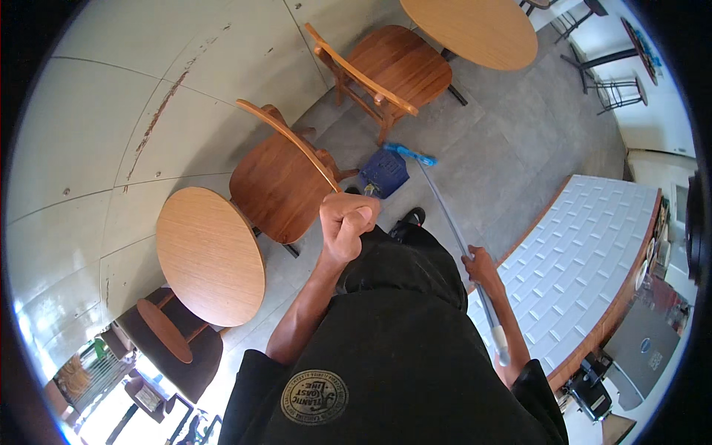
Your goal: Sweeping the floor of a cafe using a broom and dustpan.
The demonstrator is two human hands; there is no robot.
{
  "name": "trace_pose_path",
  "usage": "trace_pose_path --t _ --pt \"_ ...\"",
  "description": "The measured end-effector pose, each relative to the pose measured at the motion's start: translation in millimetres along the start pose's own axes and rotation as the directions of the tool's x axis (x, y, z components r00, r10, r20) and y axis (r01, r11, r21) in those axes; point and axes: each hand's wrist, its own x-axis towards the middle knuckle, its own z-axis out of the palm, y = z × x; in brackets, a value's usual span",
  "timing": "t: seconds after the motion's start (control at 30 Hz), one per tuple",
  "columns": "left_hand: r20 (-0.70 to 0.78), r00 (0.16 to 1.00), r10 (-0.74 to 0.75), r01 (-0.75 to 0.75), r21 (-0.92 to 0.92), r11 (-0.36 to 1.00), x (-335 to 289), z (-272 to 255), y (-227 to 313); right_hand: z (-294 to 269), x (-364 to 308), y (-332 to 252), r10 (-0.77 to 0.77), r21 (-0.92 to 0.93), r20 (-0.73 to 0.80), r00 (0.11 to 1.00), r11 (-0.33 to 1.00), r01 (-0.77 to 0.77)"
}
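My left hand (346, 225) is closed in a fist around the upper end of a dustpan's handle, most of which it hides. Just beyond the fist, the dark blue dustpan (384, 175) is down at the grey floor. My right hand (480, 267) grips the long grey handle of a broom (447, 210), whose pale top end reaches back past my forearm. The broom's bright blue head (410, 153) rests on the floor at the dustpan's far edge. I cannot make out any dirt in the pan.
Two wooden chairs (276, 178) (404, 68) stand along the cream wall (111, 141). Round wooden tables are at left (211, 256) and far (475, 30). A white-tiled counter (586, 245) flanks my right arm. My black shoe (413, 216) is near the dustpan.
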Motion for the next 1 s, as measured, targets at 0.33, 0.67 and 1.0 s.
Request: trace_pose_path --t 0.33,0.67,1.0 --pt "0.044 0.999 -0.029 0.028 0.018 0.999 5.6 19.0 0.0 5.8 63.2 4.0 -0.045 -0.002 -0.152 0.987 0.999 0.046" --pt "0.039 0.999 -0.023 0.022 0.031 0.999 9.5 19.9 -5.4 20.3 -27.0 -10.6 -0.036 -0.045 0.078 0.996 0.998 0.040" --pt "0.048 0.999 -0.017 0.014 0.070 0.997 1.2 18.2 0.9 -17.3 -38.2 18.7 -0.067 -0.139 -0.057 0.996 0.989 0.059"
